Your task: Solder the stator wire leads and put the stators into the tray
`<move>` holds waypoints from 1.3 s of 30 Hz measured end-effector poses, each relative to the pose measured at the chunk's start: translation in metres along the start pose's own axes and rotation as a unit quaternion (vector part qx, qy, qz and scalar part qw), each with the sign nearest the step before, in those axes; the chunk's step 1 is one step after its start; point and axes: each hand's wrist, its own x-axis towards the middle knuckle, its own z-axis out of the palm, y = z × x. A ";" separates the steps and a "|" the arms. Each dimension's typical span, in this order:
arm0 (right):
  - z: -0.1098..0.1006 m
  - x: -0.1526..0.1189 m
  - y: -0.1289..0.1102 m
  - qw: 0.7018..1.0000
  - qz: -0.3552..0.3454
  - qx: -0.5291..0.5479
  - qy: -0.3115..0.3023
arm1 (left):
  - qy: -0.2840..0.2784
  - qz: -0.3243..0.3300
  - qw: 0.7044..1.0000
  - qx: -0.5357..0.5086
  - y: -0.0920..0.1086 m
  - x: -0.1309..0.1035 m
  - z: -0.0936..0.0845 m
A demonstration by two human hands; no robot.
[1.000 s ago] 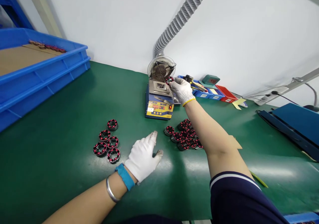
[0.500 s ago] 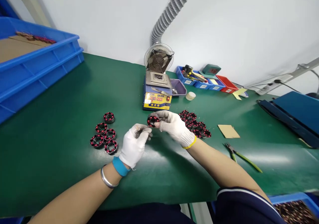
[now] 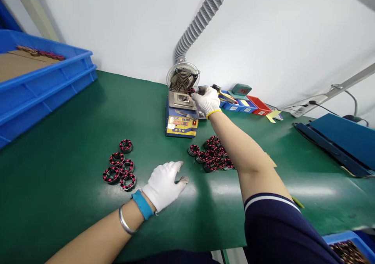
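My right hand (image 3: pixel 207 99), in a white glove with a yellow cuff, reaches forward and pinches a motor stator (image 3: pixel 191 91) with red and black windings. The stator is just above the right side of the metal top of a solder pot (image 3: pixel 181 126), under the fan hood; whether it touches is hard to see. My left hand (image 3: pixel 164 185), gloved in white, is over the green table with thumb and fingers apart and nothing between them. Left of it sit several stators (image 3: pixel 128 181). A larger cluster of stators (image 3: pixel 211 153) lies partly behind my right forearm.
A grey duct (image 3: pixel 202 17) drops to the fan hood (image 3: pixel 183 79). Blue and red bins (image 3: pixel 258 106) line the wall. A large blue crate (image 3: pixel 47 86) stands at left, a blue case (image 3: pixel 340 139) at right. Another blue bin (image 3: pixel 342 238) sits low at right.
My right hand has carried the stator forward and up to the solder pot's top. My left hand has moved slightly down and spread its fingers. The view has shifted a little.
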 end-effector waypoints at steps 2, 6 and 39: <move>0.003 0.009 0.001 0.996 -0.008 -0.087 0.020 | -0.016 0.008 0.999 0.033 0.000 0.000 -0.001; 0.008 0.008 0.001 0.985 0.006 -0.169 0.022 | -0.042 0.019 0.997 0.065 0.002 0.000 -0.005; 0.008 0.007 0.009 0.991 0.016 -0.132 0.009 | -0.063 0.026 0.994 0.083 0.003 0.001 -0.007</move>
